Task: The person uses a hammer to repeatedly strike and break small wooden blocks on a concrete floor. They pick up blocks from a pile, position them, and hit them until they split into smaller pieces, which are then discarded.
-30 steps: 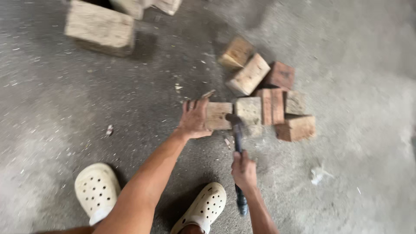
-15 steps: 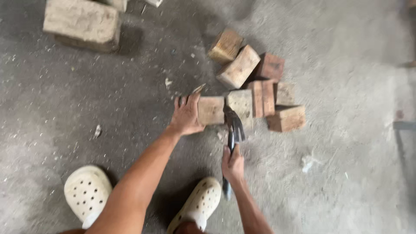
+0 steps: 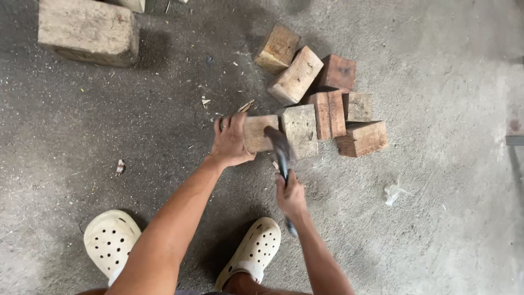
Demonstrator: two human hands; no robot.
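You are chopping wood: your left hand (image 3: 230,143) holds a small wood block (image 3: 260,133) steady on the floor, and your right hand (image 3: 290,195) grips the hatchet (image 3: 280,150) tight, its head on the block. Next, keep your fingers away from the blade. Half a second ago the hatchet was higher.

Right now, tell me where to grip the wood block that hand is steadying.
Grip the wood block by its left end, coming from the left as the left hand does. The hammer in the right hand meets its right end, so keep fingers well clear there.
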